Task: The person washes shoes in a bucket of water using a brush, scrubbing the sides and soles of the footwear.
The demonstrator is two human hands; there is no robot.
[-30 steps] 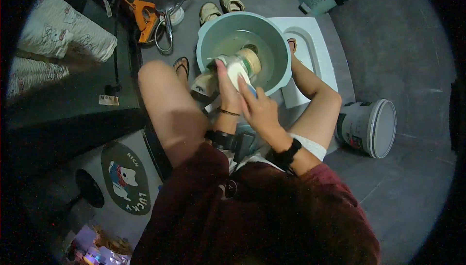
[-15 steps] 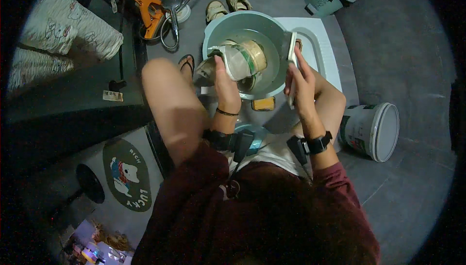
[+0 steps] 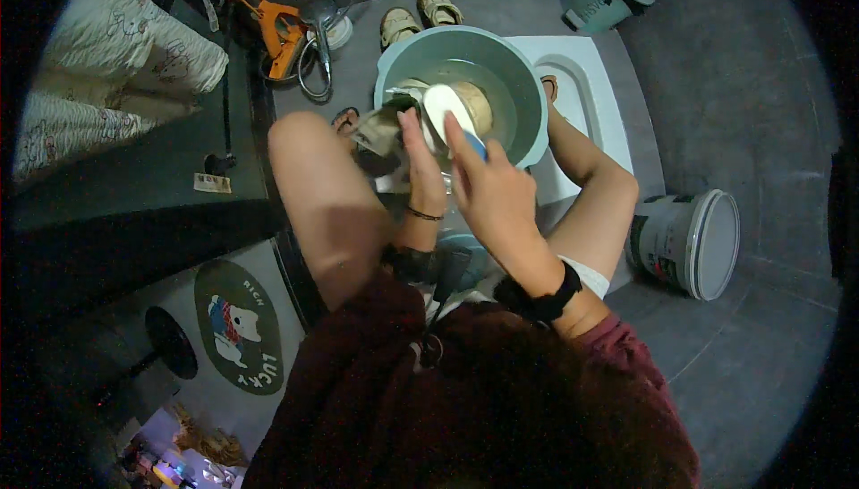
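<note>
Right hand [image 3: 497, 189] is clamped on a white, oval, blue-trimmed plastic brush [image 3: 445, 111], and left hand [image 3: 425, 162] is closed on a soggy grey-and-cream fabric shoe [image 3: 474, 111], though most of those fingers are hidden. The shoe sits over the 7 o'clock part of a big round grey-green plastic basin [image 3: 403, 51], brush right over it; can't tell if they're touching. Basin's got cloudy water [image 3: 506, 86] in it.

Going round from the basin: a pair of cream shoes [image 3: 419, 17] at 11, a small round white tub [image 3: 339, 33] at 10 near a silver shower hose [image 3: 315, 86] (can't see inside the tub), a grey-green lidded bin [image 3: 595, 6] at 2, a white ceramic squat toilet [image 3: 613, 131] at 3, a pale lidded plastic bucket [image 3: 671, 243] at 4. Floor's dark grey tile [image 3: 725, 346], with an oval green dog-print mat [image 3: 238, 328] around 7:30.
</note>
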